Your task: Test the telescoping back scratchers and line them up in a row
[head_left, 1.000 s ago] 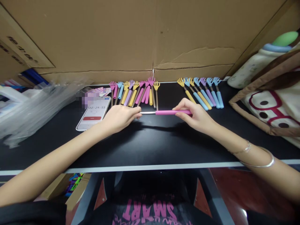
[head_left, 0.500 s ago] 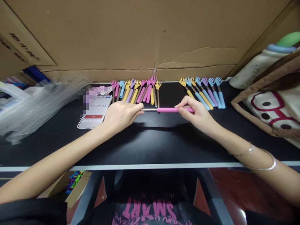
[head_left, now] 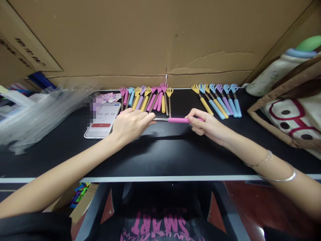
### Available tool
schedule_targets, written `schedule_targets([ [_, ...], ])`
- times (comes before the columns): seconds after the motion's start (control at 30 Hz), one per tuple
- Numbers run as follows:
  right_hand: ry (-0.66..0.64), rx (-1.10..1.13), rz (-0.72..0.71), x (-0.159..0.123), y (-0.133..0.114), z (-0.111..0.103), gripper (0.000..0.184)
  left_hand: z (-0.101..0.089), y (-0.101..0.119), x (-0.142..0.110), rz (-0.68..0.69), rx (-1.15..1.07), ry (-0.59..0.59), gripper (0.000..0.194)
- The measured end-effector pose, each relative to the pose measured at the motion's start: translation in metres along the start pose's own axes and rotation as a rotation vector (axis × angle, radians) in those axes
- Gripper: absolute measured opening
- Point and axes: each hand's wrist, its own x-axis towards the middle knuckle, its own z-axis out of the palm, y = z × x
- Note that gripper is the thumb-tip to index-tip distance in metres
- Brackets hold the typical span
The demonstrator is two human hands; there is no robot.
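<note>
A back scratcher with a pink handle [head_left: 178,120] and a metal rod is held level above the black table, between my two hands. My left hand [head_left: 132,124] is closed around the rod end and hides the scratcher's head, if one is there. The fingers of my right hand [head_left: 203,122] pinch the far end of the pink grip. Behind my hands lie back scratchers in two groups. The left group [head_left: 147,97] mixes pink, yellow, blue and purple, some of its handles lying separate from rods. The right group [head_left: 218,100] has yellow, blue and purple ones with handles attached.
A phone [head_left: 102,120] showing a timer lies beside my left hand, near clear plastic bags [head_left: 50,113]. On the right stand a fabric bag [head_left: 283,117] and a pale bottle [head_left: 271,72]. Cardboard [head_left: 112,40] walls the back. An open box [head_left: 84,201] sits below the table.
My right-hand fingers have shifted along the pink handle and curled more around its end. The left hand keeps its hold on the rod. The view has shifted slightly.
</note>
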Motion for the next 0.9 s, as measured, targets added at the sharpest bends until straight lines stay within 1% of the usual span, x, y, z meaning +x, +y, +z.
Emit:
schedule_targets([
  [0.1, 0.056, -0.059, -0.065, 0.000, 0.001, 0.001, 0.042, 0.003, 0.000, 0.000, -0.026, -0.031, -0.016, 0.032],
  [0.2, 0.097, -0.158, -0.158, 0.001, 0.002, 0.001, 0.042, 0.005, 0.000, -0.001, -0.055, -0.086, -0.076, 0.031],
  [0.33, 0.138, -0.397, -0.326, -0.002, -0.001, 0.003, 0.036, 0.007, -0.001, -0.004, -0.118, -0.158, -0.189, 0.033],
  [0.43, 0.147, -0.526, -0.420, -0.005, -0.005, 0.003, 0.029, 0.006, -0.002, -0.005, -0.147, -0.209, -0.242, 0.033],
  [0.53, 0.130, -0.573, -0.465, -0.007, -0.005, 0.003, 0.024, 0.005, -0.001, -0.005, -0.160, -0.238, -0.296, 0.033],
  [0.63, 0.124, -0.633, -0.507, -0.008, -0.002, 0.002, 0.020, 0.003, 0.000, -0.005, -0.138, -0.216, -0.337, 0.032],
  [0.77, 0.120, -0.679, -0.540, -0.009, 0.002, 0.002, 0.018, 0.002, 0.002, -0.005, -0.106, -0.189, -0.357, 0.031],
  [0.9, 0.117, -0.707, -0.559, -0.010, 0.002, 0.004, 0.016, 0.000, 0.003, -0.007, -0.118, -0.207, -0.376, 0.032],
])
